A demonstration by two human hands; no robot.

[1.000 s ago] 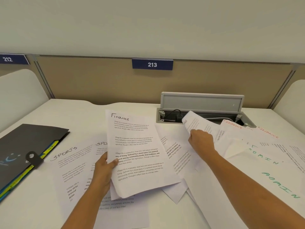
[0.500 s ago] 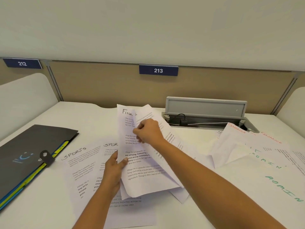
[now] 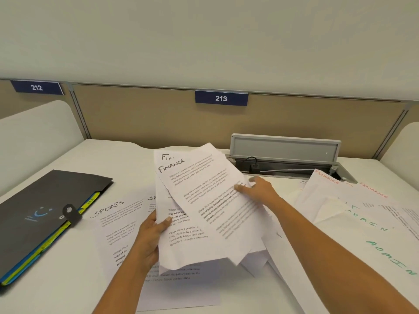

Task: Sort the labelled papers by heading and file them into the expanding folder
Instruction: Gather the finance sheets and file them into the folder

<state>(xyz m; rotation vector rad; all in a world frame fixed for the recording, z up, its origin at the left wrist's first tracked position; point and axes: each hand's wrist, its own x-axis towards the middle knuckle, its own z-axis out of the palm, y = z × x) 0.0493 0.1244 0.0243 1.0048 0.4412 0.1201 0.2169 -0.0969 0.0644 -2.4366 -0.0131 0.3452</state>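
A: So where are the FINANCE sheets [image 3: 204, 211]?
B: Lifted above the surface [image 3: 127, 159], between both hands. The left hand [image 3: 148, 239] pinches their left edge, thumb in front, fingers [image 3: 152, 217] behind.
A: And the right hand [image 3: 260, 192]?
B: Thumb on the top sheet's right edge, pinching it. The expanding folder [image 3: 45, 218] lies far left.

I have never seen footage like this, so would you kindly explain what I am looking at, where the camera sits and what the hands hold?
There is no machine here: one camera worn on a person's head looks down at a white desk. The left hand and right hand together hold a few FINANCE sheets, raised off the desk. SPORTS sheets lie flat beneath them, ADMIN sheets lie at the right, and the dark expanding folder lies closed at the left.
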